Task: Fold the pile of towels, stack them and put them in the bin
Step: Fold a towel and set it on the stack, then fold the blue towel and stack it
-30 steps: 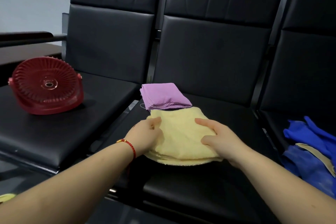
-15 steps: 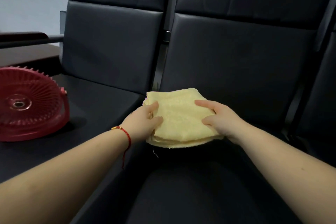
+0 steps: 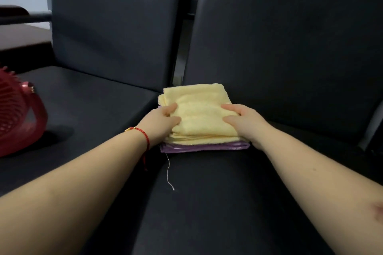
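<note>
Yellow towel (image 3: 199,114), folded, on purple towel (image 3: 204,148); left hand (image 3: 160,123) and right hand (image 3: 246,123) grip its sides (stacking step; next, carrying the stack to an unseen bin).

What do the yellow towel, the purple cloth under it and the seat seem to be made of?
Yellow towel: likely cotton terry, matte, with a fuzzy looped surface. Purple cloth: smoother, thinner fabric with a slight sheen, perhaps microfiber or satin; a loose thread hangs near it. Seat: black leather or imitation leather, smooth, with soft reflections.
</note>
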Available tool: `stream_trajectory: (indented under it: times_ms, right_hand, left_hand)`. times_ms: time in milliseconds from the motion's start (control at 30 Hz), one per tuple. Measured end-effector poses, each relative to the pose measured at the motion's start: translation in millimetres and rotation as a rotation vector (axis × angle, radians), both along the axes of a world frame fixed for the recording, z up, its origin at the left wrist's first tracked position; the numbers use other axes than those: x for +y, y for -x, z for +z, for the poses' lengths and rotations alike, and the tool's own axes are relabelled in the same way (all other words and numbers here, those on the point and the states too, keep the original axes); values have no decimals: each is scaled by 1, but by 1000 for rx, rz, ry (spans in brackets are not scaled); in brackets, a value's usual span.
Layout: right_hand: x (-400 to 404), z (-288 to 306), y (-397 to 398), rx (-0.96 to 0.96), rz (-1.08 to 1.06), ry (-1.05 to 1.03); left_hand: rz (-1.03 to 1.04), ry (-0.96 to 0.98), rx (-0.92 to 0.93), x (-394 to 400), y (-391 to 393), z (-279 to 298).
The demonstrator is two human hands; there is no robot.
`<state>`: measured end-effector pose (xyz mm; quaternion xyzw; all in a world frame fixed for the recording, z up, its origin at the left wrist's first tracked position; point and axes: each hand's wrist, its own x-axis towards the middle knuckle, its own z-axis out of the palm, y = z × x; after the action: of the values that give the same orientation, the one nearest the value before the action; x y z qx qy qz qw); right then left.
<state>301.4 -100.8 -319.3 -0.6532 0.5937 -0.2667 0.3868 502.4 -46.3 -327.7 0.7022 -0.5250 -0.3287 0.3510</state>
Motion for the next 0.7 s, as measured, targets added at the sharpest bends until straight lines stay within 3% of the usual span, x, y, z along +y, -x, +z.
stream_trajectory:
  times_ms: [333,467,567,700]
  right_hand:
    - [73,0,13,-132,-33,18]
    - [117,9,31,-144,24,56]
    - [156,8,59,-73,-27,87]
    - [217,2,103,-39,-99,107]
  left_hand:
    - [-111,-92,-67,35,-7,0]
    - [-14,-91,-370,55,0,12]
    - [16,12,-577,83,29,26]
    - [-164,158,-569,132,107,34]
